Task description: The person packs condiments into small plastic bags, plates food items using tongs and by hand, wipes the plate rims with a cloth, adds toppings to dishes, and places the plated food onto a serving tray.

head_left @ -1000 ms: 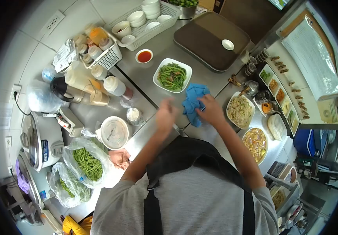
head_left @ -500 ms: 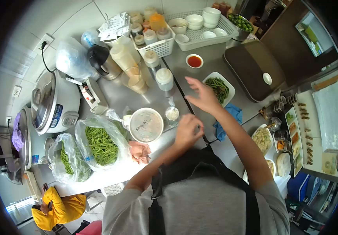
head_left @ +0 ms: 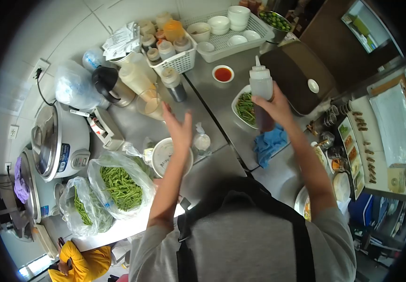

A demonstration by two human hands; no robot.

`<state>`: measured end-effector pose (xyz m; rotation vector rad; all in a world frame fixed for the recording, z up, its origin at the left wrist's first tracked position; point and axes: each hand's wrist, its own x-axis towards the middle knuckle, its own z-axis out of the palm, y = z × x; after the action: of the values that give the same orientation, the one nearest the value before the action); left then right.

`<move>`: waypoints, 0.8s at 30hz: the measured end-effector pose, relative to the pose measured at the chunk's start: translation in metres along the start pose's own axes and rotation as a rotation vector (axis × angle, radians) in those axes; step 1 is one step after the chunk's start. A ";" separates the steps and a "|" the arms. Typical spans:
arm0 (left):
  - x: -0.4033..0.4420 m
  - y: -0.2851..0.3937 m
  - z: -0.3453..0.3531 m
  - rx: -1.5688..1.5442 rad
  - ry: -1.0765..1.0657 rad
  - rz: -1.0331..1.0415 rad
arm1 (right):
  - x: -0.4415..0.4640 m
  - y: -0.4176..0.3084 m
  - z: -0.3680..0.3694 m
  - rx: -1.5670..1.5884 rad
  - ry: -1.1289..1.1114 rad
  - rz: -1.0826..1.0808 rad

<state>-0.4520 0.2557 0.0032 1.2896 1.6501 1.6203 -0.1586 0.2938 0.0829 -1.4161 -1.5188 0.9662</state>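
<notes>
My right hand (head_left: 278, 105) is wrapped around a clear squeeze bottle (head_left: 261, 84), held nozzle up with dark liquid in its lower part. It covers part of a white dish of cooked green beans (head_left: 245, 110). My left hand (head_left: 178, 129) has its fingers spread and holds nothing, slightly blurred. Near its fingertips stands a clear cup of pale brown liquid (head_left: 151, 105). A round lidded tub (head_left: 160, 157) is partly hidden by my left forearm. Another squeeze bottle (head_left: 173, 85) with dark sauce stands beyond the left hand.
A small bowl of red sauce (head_left: 223, 74) sits behind the dish. A blue cloth (head_left: 272, 146) lies below it. Bags of green beans (head_left: 123, 188) are at left, beside a rice cooker (head_left: 66, 145). A large brown lid (head_left: 297, 75) lies at right. Another person (head_left: 83, 261) wears yellow.
A squeeze bottle left its place on the counter and is now in my right hand by the beans. My left hand moved up and left, its fingers opening. The view shifted slightly.
</notes>
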 end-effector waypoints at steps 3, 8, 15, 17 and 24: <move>0.036 -0.057 0.023 0.159 0.036 -0.041 | -0.019 0.003 -0.053 -0.806 -0.028 -0.109; 0.082 -0.069 0.048 0.014 0.123 0.120 | -0.038 0.027 -0.086 -1.252 -0.133 -0.269; 0.103 -0.071 0.048 0.036 0.101 0.102 | -0.030 0.033 -0.090 -1.206 -0.039 -0.438; 0.094 -0.061 0.044 0.024 0.063 0.102 | -0.037 0.028 -0.090 -1.189 -0.100 -0.401; 0.054 0.041 0.023 -0.106 -0.040 0.071 | -0.020 0.031 -0.083 -0.717 0.114 -0.230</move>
<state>-0.4441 0.3070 0.0517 1.3318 1.4897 1.6889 -0.0696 0.2762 0.0833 -1.6789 -1.9889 0.1821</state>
